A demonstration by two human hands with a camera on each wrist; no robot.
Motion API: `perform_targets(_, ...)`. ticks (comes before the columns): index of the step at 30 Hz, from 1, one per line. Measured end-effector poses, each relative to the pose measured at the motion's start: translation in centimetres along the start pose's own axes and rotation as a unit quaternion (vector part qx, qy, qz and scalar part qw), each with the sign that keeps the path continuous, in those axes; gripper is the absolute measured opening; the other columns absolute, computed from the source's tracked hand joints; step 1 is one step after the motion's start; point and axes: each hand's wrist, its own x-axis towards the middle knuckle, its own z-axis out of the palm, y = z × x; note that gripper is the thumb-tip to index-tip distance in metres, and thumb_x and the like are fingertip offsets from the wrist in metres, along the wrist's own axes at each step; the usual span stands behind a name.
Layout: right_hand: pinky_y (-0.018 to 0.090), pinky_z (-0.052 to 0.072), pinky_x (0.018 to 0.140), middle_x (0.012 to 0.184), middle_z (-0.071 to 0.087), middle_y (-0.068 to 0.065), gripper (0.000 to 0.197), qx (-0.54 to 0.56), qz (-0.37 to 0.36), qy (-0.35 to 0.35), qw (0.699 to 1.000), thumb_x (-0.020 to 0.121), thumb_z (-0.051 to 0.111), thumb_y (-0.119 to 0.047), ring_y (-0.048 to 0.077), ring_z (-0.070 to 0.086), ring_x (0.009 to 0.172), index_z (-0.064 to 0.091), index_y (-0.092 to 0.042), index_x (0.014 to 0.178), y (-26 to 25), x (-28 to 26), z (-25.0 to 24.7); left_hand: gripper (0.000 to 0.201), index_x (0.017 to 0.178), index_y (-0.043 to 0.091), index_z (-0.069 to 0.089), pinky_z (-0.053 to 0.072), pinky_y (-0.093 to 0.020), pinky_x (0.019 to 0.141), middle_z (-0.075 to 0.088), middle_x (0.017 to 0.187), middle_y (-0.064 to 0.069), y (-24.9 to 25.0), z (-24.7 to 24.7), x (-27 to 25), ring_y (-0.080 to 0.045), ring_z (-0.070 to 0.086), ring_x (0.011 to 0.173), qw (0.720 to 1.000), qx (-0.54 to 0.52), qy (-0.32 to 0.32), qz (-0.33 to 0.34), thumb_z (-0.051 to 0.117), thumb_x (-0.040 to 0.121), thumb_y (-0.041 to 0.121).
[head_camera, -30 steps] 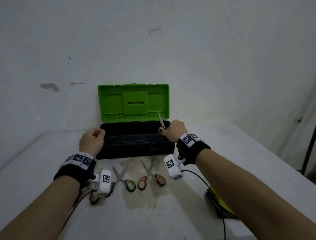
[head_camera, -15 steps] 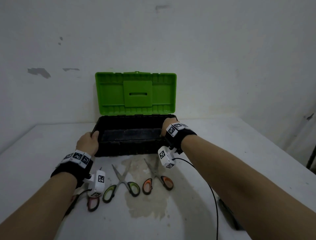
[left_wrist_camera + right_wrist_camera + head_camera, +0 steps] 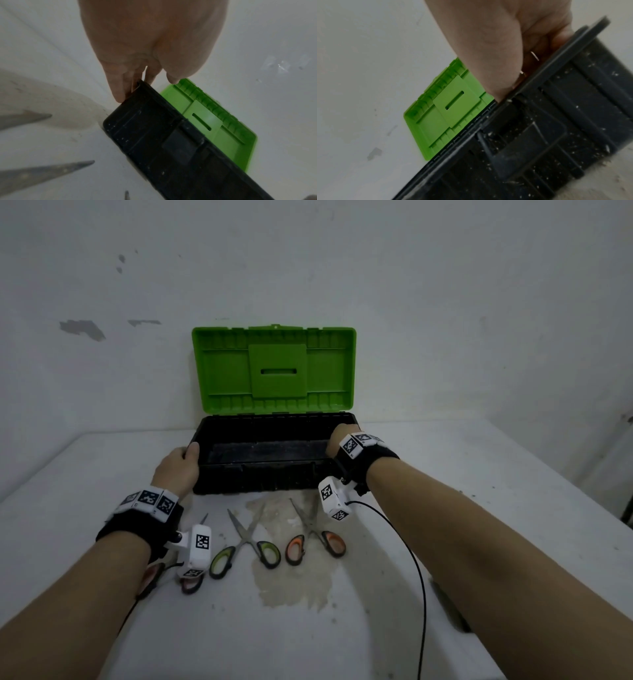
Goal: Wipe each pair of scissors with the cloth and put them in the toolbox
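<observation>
The left hand (image 3: 178, 469) grips the left end of the toolbox (image 3: 260, 477): its thumb lies along the top rim and its fingers (image 3: 118, 86) curl down the outside of the end wall, as the left wrist view shows. The right hand (image 3: 337, 440) is at the right end of the same box, with its fingers (image 3: 537, 44) dipped behind the rim and curled inside; something thin and pale glints between them, but whether they hold the box wall or a pair of scissors cannot be told. The toolbox is black, with its green lid (image 3: 274, 369) standing open and upright against the wall (image 3: 445, 302) beyond the fingers, and it sits on the white worktop (image 3: 479, 508) between the two hands. Its inside looks dark, and what lies in it cannot be made out. On the wrist side of the fingers, just in front of the box, three pairs of scissors lie with blades apart and tips toward the box: the green-handled scissors (image 3: 245, 546) in the middle over a brownish stain (image 3: 294, 583), the orange-handled scissors (image 3: 313, 534) to the right near the right wrist, and the red-handled scissors (image 3: 190, 582) mostly hidden under the left wrist camera (image 3: 198, 546). A black cable (image 3: 416, 570) runs back from the right wrist across the worktop
</observation>
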Motion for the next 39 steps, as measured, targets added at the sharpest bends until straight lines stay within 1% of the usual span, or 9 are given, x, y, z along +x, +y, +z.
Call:
perform_targets(4, 0.034, 0.051, 0.069, 0.089, 0.059, 0.011, 0.02, 0.005, -0.036, 0.088, 0.995, 0.086, 0.061, -0.021, 0.031, 0.06, 0.078, 0.052, -0.005, 0.08, 0.7, -1.8, -1.0, 0.061, 0.147, 0.005, 0.044, 0.037, -0.046, 0.111, 0.046, 0.145, -0.029, 1.0, 0.3, -2.3, -0.044, 0.046, 0.131, 0.999, 0.04, 0.0, 0.004, 0.043, 0.101, 0.045)
perform_targets(8, 0.033, 0.055, 0.072, 0.088, 0.066, 0.015, 0.024, 0.026, -0.065, 0.103, 0.992, 0.083, 0.058, -0.027, 0.033, 0.065, 0.085, 0.065, -0.004, 0.088, 3.6, -5.9, -2.2, 0.059, 0.149, 0.012, 0.042, 0.028, -0.042, 0.112, 0.042, 0.146, -0.027, 3.6, 1.8, -7.0, -0.042, 0.037, 0.135, 0.985, 0.162, -0.002, 0.065, 0.047, 0.1, 0.045)
perform_targets(15, 0.04, 0.059, 0.077, 0.09, 0.073, 0.019, 0.025, 0.071, -0.014, 0.132, 0.989, 0.085, 0.06, -0.02, 0.034, 0.068, 0.084, 0.074, 0.001, 0.091, 13.2, -12.8, -3.3, 0.044, 0.136, 0.015, 0.055, 0.041, -0.041, 0.107, 0.056, 0.138, -0.012, 7.2, 6.0, -14.6, -0.035, 0.049, 0.127, 0.968, 0.174, -0.129, 0.123, 0.047, 0.101, 0.039)
perform_targets(22, 0.037, 0.053, 0.091, 0.122, 0.063, 0.017, 0.028, 0.012, 0.057, 0.105, 0.993, 0.092, 0.052, -0.009, 0.033, 0.061, 0.11, 0.07, -0.012, 0.113, 20.5, -16.4, -3.9, 0.018, 0.086, 0.019, 0.061, 0.042, -0.029, 0.074, 0.065, 0.096, -0.008, 8.7, 8.2, -19.0, -0.03, 0.064, 0.099, 0.954, 0.213, -0.155, 0.144, 0.052, 0.099, 0.028)
perform_targets(27, 0.036, 0.05, 0.094, 0.131, 0.057, 0.012, 0.032, -0.041, 0.034, 0.031, 0.998, 0.091, 0.051, -0.007, 0.031, 0.058, 0.114, 0.07, -0.022, 0.112, 22.1, -17.4, -4.3, 0.027, 0.102, 0.009, 0.067, 0.044, -0.032, 0.074, 0.066, 0.096, -0.012, 8.6, 8.5, -19.0, -0.031, 0.064, 0.098, 0.947, 0.252, -0.166, 0.114, 0.056, 0.098, 0.033)
perform_targets(31, 0.032, 0.048, 0.093, 0.127, 0.062, 0.005, 0.03, -0.056, -0.024, -0.022, 0.998, 0.091, 0.059, -0.022, 0.024, 0.058, 0.113, 0.067, -0.033, 0.117, 22.4, -17.5, -4.0, 0.032, 0.073, 0.009, 0.065, 0.042, -0.03, 0.062, 0.069, 0.081, -0.013, 8.4, 9.4, -18.3, -0.026, 0.062, 0.073, 0.94, 0.274, -0.174, 0.108, 0.065, 0.091, 0.037)
perform_targets(33, 0.031, 0.048, 0.094, 0.121, 0.064, 0.001, 0.021, -0.078, -0.04, -0.038, 0.995, 0.09, 0.064, -0.029, 0.022, 0.059, 0.111, 0.071, -0.033, 0.11, 22.5, -17.4, -3.8, 0.031, 0.073, 0.012, 0.062, 0.044, -0.03, 0.063, 0.062, 0.073, -0.005, 8.4, 9.6, -18.3, -0.022, 0.06, 0.071, 0.936, 0.292, -0.17, 0.102, 0.069, 0.088, 0.037)
perform_targets(36, 0.037, 0.053, 0.092, 0.109, 0.068, -0.004, 0.008, -0.087, -0.051, -0.021, 0.995, 0.085, 0.069, -0.031, 0.021, 0.063, 0.103, 0.072, -0.038, 0.086, 22.6, -17.2, -3.7, 0.024, 0.086, 0.008, 0.069, 0.048, -0.03, 0.066, 0.067, 0.082, -0.005, 8.6, 9.6, -18.3, -0.023, 0.064, 0.079, 0.93, 0.311, -0.168, 0.103, 0.072, 0.087, 0.031)
perform_targets(39, 0.039, 0.053, 0.09, 0.106, 0.07, -0.003, 0.008, -0.083, -0.06, 0.015, 0.995, 0.086, 0.068, -0.032, 0.022, 0.064, 0.099, 0.075, -0.035, 0.087, 22.3, -17.0, -4.2, 0.016, 0.081, 0.011, 0.065, 0.046, -0.029, 0.064, 0.064, 0.077, -0.003, 8.9, 9.4, -18.5, -0.021, 0.06, 0.074, 0.936, 0.293, -0.164, 0.105, 0.066, 0.091, 0.023)
